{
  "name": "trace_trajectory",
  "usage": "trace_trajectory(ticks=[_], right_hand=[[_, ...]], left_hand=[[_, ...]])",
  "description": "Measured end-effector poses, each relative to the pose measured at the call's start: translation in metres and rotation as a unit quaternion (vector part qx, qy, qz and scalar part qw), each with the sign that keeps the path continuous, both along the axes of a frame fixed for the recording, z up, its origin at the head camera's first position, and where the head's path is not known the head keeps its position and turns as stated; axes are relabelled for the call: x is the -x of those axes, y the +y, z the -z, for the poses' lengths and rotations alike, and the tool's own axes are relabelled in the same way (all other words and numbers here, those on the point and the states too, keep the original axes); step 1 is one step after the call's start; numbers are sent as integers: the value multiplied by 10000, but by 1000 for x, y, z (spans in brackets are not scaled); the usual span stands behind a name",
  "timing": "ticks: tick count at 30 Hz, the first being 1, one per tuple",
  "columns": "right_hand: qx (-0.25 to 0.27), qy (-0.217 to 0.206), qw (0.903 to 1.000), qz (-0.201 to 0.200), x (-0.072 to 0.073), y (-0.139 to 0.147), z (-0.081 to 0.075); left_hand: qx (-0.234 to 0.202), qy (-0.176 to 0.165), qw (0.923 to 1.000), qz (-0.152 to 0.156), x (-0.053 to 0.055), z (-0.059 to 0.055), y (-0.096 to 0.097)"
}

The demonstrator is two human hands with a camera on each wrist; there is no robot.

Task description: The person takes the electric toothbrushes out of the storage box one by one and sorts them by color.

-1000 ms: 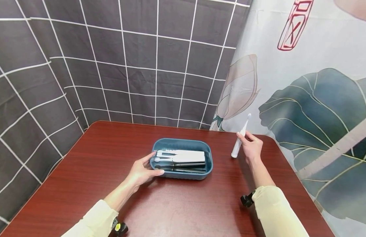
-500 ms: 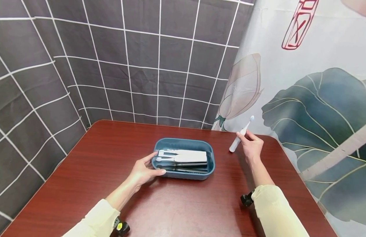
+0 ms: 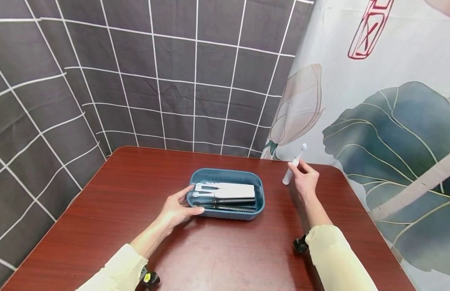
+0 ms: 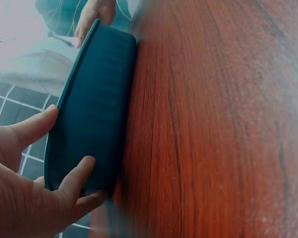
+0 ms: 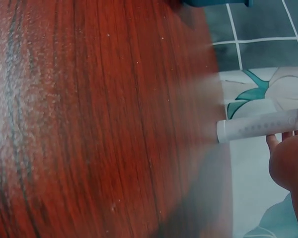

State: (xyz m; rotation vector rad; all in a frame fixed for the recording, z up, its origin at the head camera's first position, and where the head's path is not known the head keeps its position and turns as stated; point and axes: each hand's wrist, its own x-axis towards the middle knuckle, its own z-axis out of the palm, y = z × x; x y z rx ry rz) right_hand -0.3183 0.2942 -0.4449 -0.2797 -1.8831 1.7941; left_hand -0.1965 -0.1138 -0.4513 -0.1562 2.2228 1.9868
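My right hand [image 3: 306, 178] pinches a white electric toothbrush [image 3: 287, 177] above the right back part of the table. Its brush head points up and its handle end down; in the right wrist view the white handle [image 5: 258, 127] shows a row of small marks. My left hand [image 3: 176, 210] grips the left end of a blue plastic basket [image 3: 225, 215], thumb and fingers spread around that end. Inside the basket lie two white electric toothbrushes [image 3: 235, 194] and black-handled ones [image 3: 235, 201], side by side with their heads to the left.
A reddish-brown wooden table [image 3: 119, 194] carries the basket. Behind it hangs a dark grey cloth [image 3: 174, 97] with white grid lines. To the right is a pale curtain [image 3: 330, 72] with leaf and flower prints, close to the held toothbrush.
My right hand has shifted slightly left with the toothbrush, whose angle has changed in its grip. The left hand and the basket stay in place while the head view shifts a little.
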Motion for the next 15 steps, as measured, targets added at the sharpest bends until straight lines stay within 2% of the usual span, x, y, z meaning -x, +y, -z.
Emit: trace_trajectory(ticks=[8, 15], right_hand=[[-110, 32, 9999, -6, 0, -4, -4], [-353, -154, 9992, -113, -15, -11, -23]], left_hand=[[40, -46, 10000, 14, 0, -2, 0], [33, -111, 9999, 26, 0, -2, 0]])
